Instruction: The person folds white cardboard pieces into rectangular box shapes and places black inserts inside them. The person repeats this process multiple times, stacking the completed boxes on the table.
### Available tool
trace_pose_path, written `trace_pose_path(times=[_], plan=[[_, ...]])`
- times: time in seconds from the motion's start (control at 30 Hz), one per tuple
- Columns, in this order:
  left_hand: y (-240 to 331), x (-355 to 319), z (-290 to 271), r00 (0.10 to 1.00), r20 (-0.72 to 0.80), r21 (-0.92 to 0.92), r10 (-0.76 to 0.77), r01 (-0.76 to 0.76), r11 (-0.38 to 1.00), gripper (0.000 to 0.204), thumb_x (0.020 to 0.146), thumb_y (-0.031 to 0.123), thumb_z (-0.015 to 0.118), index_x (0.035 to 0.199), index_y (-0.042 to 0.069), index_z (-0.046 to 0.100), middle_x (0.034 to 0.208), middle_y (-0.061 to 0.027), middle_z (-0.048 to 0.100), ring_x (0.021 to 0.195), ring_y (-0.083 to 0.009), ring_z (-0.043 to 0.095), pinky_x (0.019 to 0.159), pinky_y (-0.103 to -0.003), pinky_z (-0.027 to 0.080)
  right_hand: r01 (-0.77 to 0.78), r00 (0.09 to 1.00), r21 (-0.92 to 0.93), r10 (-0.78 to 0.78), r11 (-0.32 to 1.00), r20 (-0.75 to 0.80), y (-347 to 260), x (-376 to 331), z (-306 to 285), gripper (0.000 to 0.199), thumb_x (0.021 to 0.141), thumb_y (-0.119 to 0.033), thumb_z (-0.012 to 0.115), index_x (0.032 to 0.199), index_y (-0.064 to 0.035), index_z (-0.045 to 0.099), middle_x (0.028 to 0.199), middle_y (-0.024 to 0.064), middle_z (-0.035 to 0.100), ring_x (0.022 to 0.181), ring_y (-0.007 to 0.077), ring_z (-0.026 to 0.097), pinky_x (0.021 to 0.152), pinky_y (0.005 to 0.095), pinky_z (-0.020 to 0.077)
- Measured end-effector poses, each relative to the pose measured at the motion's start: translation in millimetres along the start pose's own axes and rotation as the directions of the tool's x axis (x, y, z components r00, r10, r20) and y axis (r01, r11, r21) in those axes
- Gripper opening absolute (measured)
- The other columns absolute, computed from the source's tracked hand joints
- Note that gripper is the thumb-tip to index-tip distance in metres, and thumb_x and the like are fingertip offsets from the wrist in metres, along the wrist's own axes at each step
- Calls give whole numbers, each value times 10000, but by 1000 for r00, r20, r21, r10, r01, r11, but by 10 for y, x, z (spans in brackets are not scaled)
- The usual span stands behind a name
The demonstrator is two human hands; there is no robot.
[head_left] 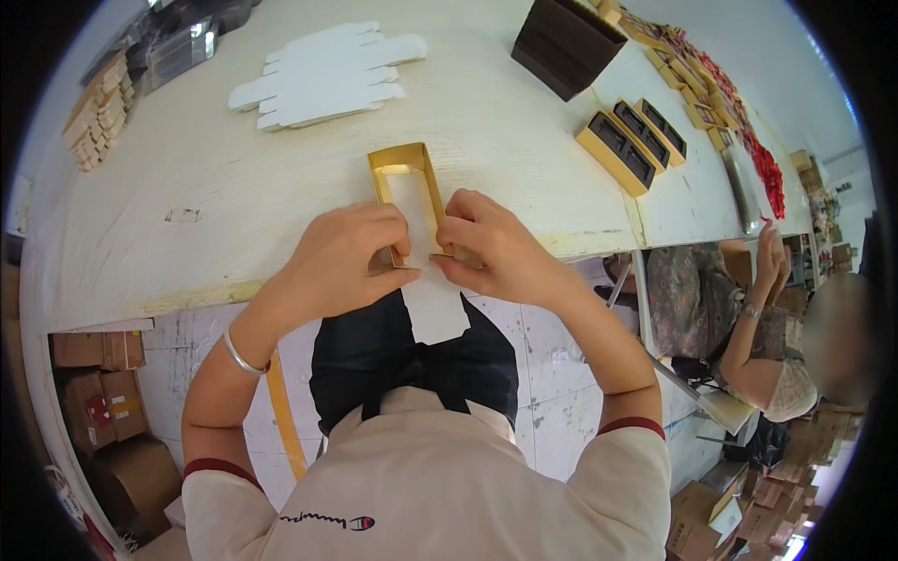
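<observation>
A narrow gold cardboard box [405, 156], partly folded up with a white inside, lies on the table and points away from me. Its far end and long walls stand up, while a white flap [437, 318] hangs over the table's front edge toward my lap. On the left wall's near end, my left hand [360, 248] pinches a small end tab between thumb and fingers. My right hand [477, 243] grips the matching tab on the right side the same way. Both thumbs point inward, close to each other across the box's near opening.
A stack of flat white box blanks [327, 75] lies beyond the box. Gold boxes with black inserts [622, 150] and a dark upright box [566, 47] stand at the right. Stacked pieces [98, 117] sit far left. Another person [762, 337] works at the right.
</observation>
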State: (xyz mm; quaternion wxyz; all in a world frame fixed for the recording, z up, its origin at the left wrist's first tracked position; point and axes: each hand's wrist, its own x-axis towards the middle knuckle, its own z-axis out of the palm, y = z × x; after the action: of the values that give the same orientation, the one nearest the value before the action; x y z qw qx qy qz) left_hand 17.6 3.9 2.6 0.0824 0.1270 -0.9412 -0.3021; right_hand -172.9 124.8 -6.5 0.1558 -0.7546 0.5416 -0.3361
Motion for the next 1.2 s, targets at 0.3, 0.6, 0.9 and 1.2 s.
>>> trace_pose_path(times=[0.3, 0.6, 0.9, 1.2], plan=[[125, -10, 294, 957, -289, -43, 28, -42, 998, 124, 748, 22, 674, 829, 51, 583, 775, -75, 564, 689, -229, 566, 598, -318, 457, -170, 983, 178, 179, 969, -38, -126, -157, 88, 327, 705, 25, 659, 1018, -30, 582, 924, 144, 527, 893, 327, 530, 750, 370, 455], [70, 4, 67, 998, -16, -341, -65, 56, 938, 134, 792, 67, 690, 868, 24, 589, 783, -62, 579, 618, -144, 539, 578, -259, 441, 199, 954, -194, -235, 961, -185, -54, -325, 281, 441, 646, 32, 674, 1082, -11, 620, 1114, 138, 594, 939, 315, 575, 801, 386, 472], [8, -60, 157, 979, -164, -458, -120, 32, 888, 323, 908, 108, 597, 1185, 62, 437, 1026, -96, 584, 665, -123, 534, 589, -249, 440, -158, 842, 515, 388, 843, -376, -174, -126, 483, 273, 771, 62, 687, 1001, -34, 576, 939, 89, 558, 685, 145, 522, 578, 254, 429], [52, -141, 355, 905, -415, -51, 96, -128, 990, 144, 809, 95, 697, 862, 0, 603, 938, -97, 562, 656, -248, 568, 578, -317, 473, 42, 974, -484, -145, 874, -177, -175, -53, 370, 248, 712, -108, 705, 924, -20, 610, 897, 88, 554, 733, 243, 558, 651, 321, 429]])
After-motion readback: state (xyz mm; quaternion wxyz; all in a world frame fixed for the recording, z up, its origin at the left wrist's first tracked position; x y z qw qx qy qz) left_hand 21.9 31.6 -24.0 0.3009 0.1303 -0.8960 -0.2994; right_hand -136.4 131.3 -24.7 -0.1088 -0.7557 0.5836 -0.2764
